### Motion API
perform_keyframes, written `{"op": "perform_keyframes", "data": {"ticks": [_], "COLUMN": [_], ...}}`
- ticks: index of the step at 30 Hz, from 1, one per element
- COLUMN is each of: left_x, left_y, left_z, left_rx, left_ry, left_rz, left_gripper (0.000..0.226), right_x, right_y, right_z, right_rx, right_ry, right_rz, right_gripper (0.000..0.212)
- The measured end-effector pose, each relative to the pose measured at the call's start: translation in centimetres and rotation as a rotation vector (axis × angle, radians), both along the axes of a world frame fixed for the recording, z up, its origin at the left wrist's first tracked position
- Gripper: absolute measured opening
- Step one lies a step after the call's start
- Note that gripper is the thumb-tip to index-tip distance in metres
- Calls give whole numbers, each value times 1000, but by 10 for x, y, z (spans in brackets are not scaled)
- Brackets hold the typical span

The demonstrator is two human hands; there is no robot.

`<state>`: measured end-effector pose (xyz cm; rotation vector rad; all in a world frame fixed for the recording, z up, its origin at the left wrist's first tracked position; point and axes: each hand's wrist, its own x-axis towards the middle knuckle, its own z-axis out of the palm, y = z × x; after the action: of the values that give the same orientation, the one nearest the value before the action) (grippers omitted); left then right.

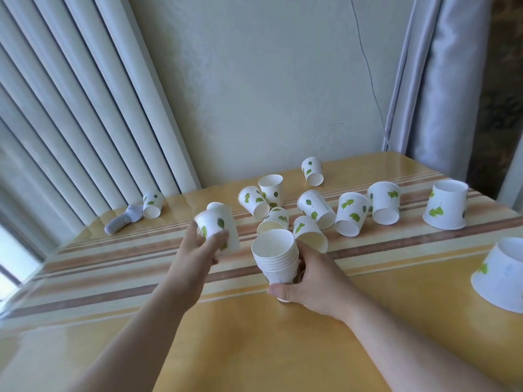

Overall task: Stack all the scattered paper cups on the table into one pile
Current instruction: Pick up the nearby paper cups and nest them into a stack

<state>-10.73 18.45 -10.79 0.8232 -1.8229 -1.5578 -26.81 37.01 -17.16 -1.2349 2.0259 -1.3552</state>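
Note:
My right hand (308, 281) grips a pile of several nested white paper cups (276, 257), mouth up, at the table's middle. To its left, my left hand (199, 244) holds a single leaf-printed cup (216, 226), tilted and blurred, a little above the table. Several loose cups lie behind the pile, most on their sides, such as one (315, 208) at centre and one (351, 214) to its right. Two upside-down cups stand at the right (447, 205) and at the right edge (501, 278). One cup (153, 204) lies far left.
The yellow table (254, 335) has brown stripes across it. A white handheld device (121, 220) lies at the far left beside the lone cup. White vertical blinds (70, 108) hang left, a grey curtain (430, 80) right, and a thin cable (368, 66) runs down the wall.

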Motion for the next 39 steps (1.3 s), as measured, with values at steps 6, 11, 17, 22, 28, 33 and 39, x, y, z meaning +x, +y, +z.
{"op": "perform_keyframes", "data": {"ticks": [6,11,17,22,28,33,39], "left_x": [-22,-23,-6,-24,-75,-77,-48], "left_y": [32,44,23,-38,-91,-110,-61], "left_z": [32,14,8,-10,-34,-49,-39], "left_rx": [-200,-290,-157,-214,-330,-539,-225], "left_ry": [187,-40,-1,-63,-569,-698,-282], "left_rz": [-200,-287,-401,103,249,229,273], "left_gripper": [98,78,111,49,87,72,104], "right_x": [0,2,0,-2,-4,-5,-3], "right_y": [1,2,1,-2,-3,-3,-5], "right_z": [0,0,-1,-1,-3,-4,-3], "right_rx": [-17,-21,-3,-1,-1,7,13], "right_ry": [17,3,13,6,23,13,9], "right_rz": [-2,-2,0,11,10,2,-9], "right_gripper": [64,66,68,63,65,64,61]}}
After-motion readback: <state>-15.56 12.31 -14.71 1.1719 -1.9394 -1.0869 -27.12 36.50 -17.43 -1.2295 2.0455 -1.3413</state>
